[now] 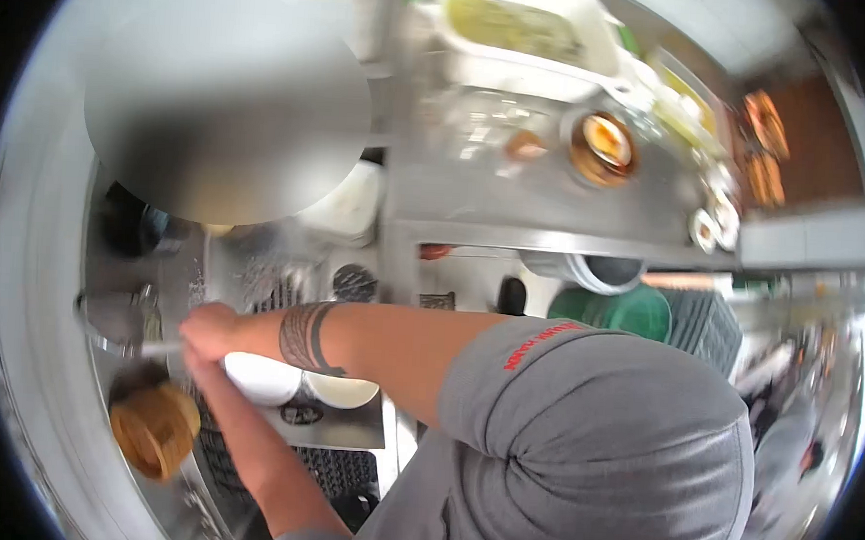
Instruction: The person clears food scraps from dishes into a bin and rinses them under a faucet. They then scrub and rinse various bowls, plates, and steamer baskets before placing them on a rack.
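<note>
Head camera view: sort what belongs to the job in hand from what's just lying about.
Likely the job in hand:
- metal pan, as it seems
- pale handle by the hands; blur hides the grip

Likely just lying about:
- wooden tub
- white bowls
- green tub
- white basin on the counter

White bowls (263, 380), brown tub (153, 431) — forearm (257, 447) between

Around my tattooed forearm (321, 339) the light is bright and whitish, greying into shadow on the round metal surface (245, 114) beyond it. My hands (209, 337) look smeared, items past them streak, and the rim bends into black corners.
</note>
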`<state>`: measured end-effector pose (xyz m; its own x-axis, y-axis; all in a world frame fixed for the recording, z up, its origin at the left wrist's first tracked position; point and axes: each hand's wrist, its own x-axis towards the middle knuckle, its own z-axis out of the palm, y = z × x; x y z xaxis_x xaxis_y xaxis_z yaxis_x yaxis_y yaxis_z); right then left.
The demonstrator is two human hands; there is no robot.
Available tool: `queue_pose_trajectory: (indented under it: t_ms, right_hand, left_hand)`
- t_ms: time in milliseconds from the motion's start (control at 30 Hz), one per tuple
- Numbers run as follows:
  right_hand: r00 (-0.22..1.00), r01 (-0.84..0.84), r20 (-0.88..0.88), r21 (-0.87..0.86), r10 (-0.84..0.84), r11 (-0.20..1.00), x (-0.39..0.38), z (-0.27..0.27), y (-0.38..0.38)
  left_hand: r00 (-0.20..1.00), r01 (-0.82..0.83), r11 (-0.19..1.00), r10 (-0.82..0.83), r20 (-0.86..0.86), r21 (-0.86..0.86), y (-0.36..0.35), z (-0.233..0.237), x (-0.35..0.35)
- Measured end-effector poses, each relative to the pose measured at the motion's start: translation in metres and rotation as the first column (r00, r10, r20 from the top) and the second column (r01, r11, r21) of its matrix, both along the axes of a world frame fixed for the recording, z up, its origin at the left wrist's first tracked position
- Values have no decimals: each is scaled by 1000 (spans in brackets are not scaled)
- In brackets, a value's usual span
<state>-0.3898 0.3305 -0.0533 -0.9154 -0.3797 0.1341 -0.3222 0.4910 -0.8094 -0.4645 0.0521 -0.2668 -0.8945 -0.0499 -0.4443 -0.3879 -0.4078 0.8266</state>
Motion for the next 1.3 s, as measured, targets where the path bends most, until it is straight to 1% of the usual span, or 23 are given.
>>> queue_pose_trajectory:
  t_ms: [67, 100, 200, 233, 267, 300, 333, 367, 433, 467, 533, 567, 600, 667, 767, 800, 833, 900, 967, 1067, 1167, 1233, 1300]
  right_hand:
    - [997, 28, -70, 53, -24, 998, 23, 3, 80]
    - [989, -18, -147, 93, 32, 995, 35, 4, 116]
    - [988, 71, -133, -73, -81, 995, 108, -2, 271]
    - [945, 217, -204, -192, -255, 957, 143, -2, 322]
    - [958, 254, -140, 10, -250, 967, 175, 0, 376]
    - [907, 420, -65, 79, -416, 904, 210, -1, 427]
    - [821, 565, -89, -6, -564, 825, 252, -4, 476]
    - [707, 706, -114, 45, -698, 707, 296, -8, 522]
    - [466, 879, -207, -3, -860, 477, 384, -8, 611]
    - [346, 938, -226, 66, -911, 340, 429, -8, 653]
    - [86, 987, -217, 155, -972, 53, 511, -6, 724]
    - [-35, 982, -334, 165, -942, -95, 548, -18, 758]
    - [-43, 971, -400, 200, -915, -133, 581, -14, 783]
    - [76, 945, -377, 323, -923, -54, 632, -13, 832]
    - [225, 858, -304, 512, -926, 41, 658, -4, 874]
    - [334, 801, -216, 578, -917, 155, 660, 0, 883]
    - [436, 727, -123, 632, -891, 269, 660, 4, 891]
    - [509, 672, -96, 666, -855, 325, 654, 8, 902]
    - [595, 607, -81, 697, -800, 381, 647, 13, 905]
    - [637, 618, -134, 677, -759, 400, 649, 10, 911]
    - [569, 662, -130, 659, -812, 358, 652, 37, 899]
    - [494, 742, -175, 596, -852, 308, 660, 55, 888]
    - [451, 790, -148, 525, -880, 316, 665, 82, 869]
  left_hand:
    - [982, -120, 991, 111, 150, 54, 28, 65, -27]
    - [988, -150, 985, 145, 59, 87, 15, 65, -25]
    - [967, -244, 916, 256, -5, -319, 88, 132, 7]
    - [965, -246, 876, 262, -20, -415, 116, 142, 25]
    - [995, -92, 886, 101, -6, -455, 131, 152, 50]
    - [996, -65, 846, 91, 23, -530, 146, 154, 64]
    - [995, -37, 798, 85, 52, -602, 167, 149, 72]
    - [998, -16, 794, 49, 38, -608, 192, 144, 71]
    - [992, -67, 659, 122, 19, -749, 242, 142, 82]
    - [995, -61, 653, 103, 8, -755, 271, 149, 93]
    - [930, -262, 518, -90, -356, -814, 349, 165, 112]
    - [872, -288, 393, -270, -408, -873, 379, 171, 113]
    - [793, -332, 260, -444, -418, -907, 415, 186, 122]
    - [714, -223, 445, -532, -456, -867, 510, 220, 160]
    - [494, -80, 361, -796, -351, -929, 608, 247, 201]
    - [412, -43, 371, -839, -355, -928, 636, 257, 219]
    - [429, -46, 362, -834, -346, -931, 660, 272, 239]
    - [322, 83, 248, -924, -209, -965, 696, 297, 273]
    - [328, 135, 239, -926, -184, -962, 704, 294, 283]
    - [352, 225, 237, -924, -148, -945, 709, 288, 298]
    - [362, 328, 314, -913, -188, -891, 731, 277, 326]
    - [101, 593, 213, -977, -190, -776, 763, 265, 351]
    - [-51, 814, 69, -981, -189, -577, 827, 283, 415]
